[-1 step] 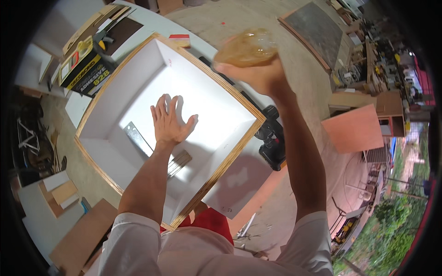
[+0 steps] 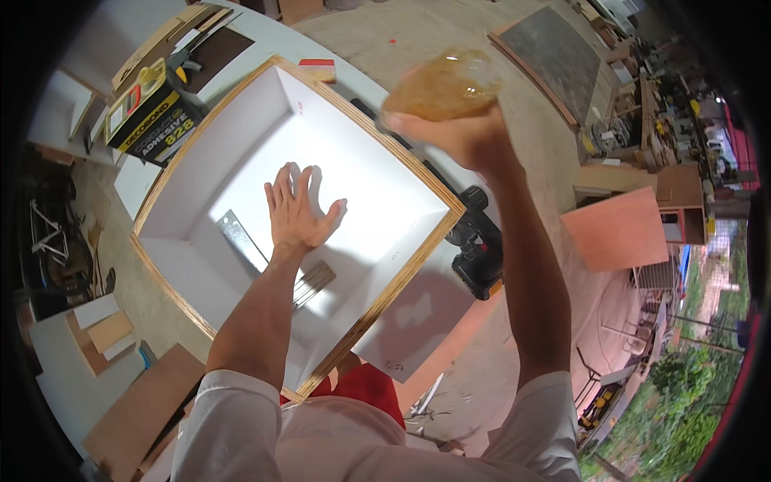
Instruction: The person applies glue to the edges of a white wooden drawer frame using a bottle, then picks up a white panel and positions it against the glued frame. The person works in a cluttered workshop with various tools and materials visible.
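1. Left hand (image 2: 295, 210) is pressing flat, fingers spread, on the floor of the white box (image 2: 201, 173) on the bench (image 2: 401, 337).
2. Right hand (image 2: 458, 132) is gripping an amber plastic bottle (image 2: 442, 84), raised above the box's far edge.
3. Bottle probably light, squeezable, slick; best held around its middle.

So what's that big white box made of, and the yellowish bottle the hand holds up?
The box looks like plywood: its rim shows thin tan layers, and the inside has a smooth white coating, maybe laminate. The bottle in the right hand seems to be clear plastic, see-through with amber liquid inside, though it might be glass.
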Available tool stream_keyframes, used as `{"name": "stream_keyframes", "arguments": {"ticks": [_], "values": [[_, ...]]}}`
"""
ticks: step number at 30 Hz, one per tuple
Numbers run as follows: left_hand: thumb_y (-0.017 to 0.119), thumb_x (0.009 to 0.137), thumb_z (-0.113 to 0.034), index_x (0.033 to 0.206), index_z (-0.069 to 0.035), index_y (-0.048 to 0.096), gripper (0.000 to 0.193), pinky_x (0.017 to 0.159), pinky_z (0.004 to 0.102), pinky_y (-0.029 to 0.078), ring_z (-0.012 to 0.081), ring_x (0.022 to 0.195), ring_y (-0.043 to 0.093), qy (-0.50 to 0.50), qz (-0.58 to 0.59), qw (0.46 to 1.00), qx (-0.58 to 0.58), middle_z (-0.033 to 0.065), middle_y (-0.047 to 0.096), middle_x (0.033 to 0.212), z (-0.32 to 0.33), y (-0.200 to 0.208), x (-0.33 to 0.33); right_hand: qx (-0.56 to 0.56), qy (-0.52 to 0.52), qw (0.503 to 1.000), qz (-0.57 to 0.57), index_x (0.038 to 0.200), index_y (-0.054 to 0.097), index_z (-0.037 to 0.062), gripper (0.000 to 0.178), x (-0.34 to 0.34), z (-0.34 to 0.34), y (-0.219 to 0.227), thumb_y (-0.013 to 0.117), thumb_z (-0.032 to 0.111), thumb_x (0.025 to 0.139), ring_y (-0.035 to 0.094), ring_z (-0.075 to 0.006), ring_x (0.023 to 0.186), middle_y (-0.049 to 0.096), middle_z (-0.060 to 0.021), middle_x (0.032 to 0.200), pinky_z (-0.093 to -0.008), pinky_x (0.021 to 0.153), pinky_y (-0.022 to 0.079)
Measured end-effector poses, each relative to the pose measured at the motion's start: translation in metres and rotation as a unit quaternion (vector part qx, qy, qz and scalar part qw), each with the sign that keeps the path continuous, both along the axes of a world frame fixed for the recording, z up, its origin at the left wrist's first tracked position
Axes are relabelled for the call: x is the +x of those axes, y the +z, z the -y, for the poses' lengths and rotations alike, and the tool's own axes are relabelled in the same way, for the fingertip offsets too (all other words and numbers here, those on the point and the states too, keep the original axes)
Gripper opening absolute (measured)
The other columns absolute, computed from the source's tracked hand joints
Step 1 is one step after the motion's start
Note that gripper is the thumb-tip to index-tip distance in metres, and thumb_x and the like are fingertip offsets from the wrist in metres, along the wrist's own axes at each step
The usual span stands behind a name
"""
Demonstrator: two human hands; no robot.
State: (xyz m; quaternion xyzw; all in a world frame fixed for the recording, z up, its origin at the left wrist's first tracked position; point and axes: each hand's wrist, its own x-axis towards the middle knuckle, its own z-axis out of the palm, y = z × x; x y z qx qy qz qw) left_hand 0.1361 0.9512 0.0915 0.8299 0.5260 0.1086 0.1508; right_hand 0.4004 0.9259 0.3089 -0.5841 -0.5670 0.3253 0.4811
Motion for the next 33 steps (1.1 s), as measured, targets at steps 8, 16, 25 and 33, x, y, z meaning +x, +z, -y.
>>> {"name": "stream_keyframes", "arguments": {"ticks": [8, 16, 25, 33], "values": [[0.059, 0.094, -0.068, 0.162, -0.018, 0.034, 0.088, 0.133, 0.0599, 0.007, 0.0417, 0.160, 0.017, 0.027, -0.009, 0.999, -0.023, 0.0277, 0.025, 0.164, -0.007, 0.001, -0.002, -0.062, 0.041, 0.990, 0.117, 0.099, 0.076, 0.0029, 0.030, 0.019, 0.011, -0.003, 0.093, 0.015, 0.077, 0.073, -0.0112, 0.081, 0.079, -0.0034, 0.091, -0.0309, 0.076, 0.058], [0.057, 0.095, -0.067, 0.161, -0.016, 0.036, 0.086, 0.134, 0.0586, 0.007, 0.0407, 0.159, 0.019, 0.013, -0.015, 0.999, -0.025, 0.0266, 0.025, 0.164, -0.006, 0.001, -0.003, 0.002, 0.003, 0.994, 0.109, 0.103, 0.077, -0.0002, 0.037, -0.011, -0.007, -0.020, 0.094, 0.021, 0.077, 0.073, -0.0125, 0.085, 0.079, -0.0050, 0.093, -0.0299, 0.078, 0.059], [0.047, 0.099, -0.068, 0.167, -0.015, 0.031, 0.087, 0.134, 0.0578, 0.005, 0.0402, 0.162, 0.013, 0.091, -0.028, 0.995, 0.002, 0.0283, 0.020, 0.169, -0.011, -0.009, 0.001, -0.006, -0.020, 0.991, 0.129, 0.114, 0.074, 0.0027, 0.043, -0.013, -0.004, 0.030, 0.093, 0.023, 0.082, 0.075, -0.0174, 0.098, 0.078, -0.0091, 0.108, -0.0328, 0.088, 0.060], [0.050, 0.099, -0.067, 0.166, -0.017, 0.032, 0.085, 0.135, 0.0563, 0.004, 0.0394, 0.163, 0.011, 0.100, -0.029, 0.994, -0.014, 0.0261, 0.020, 0.170, -0.008, -0.007, 0.004, -0.090, 0.108, 0.989, 0.044, 0.123, 0.064, 0.0019, 0.051, 0.034, 0.010, 0.004, 0.091, 0.011, 0.080, 0.074, -0.0216, 0.106, 0.077, -0.0131, 0.112, -0.0389, 0.095, 0.061]]}}
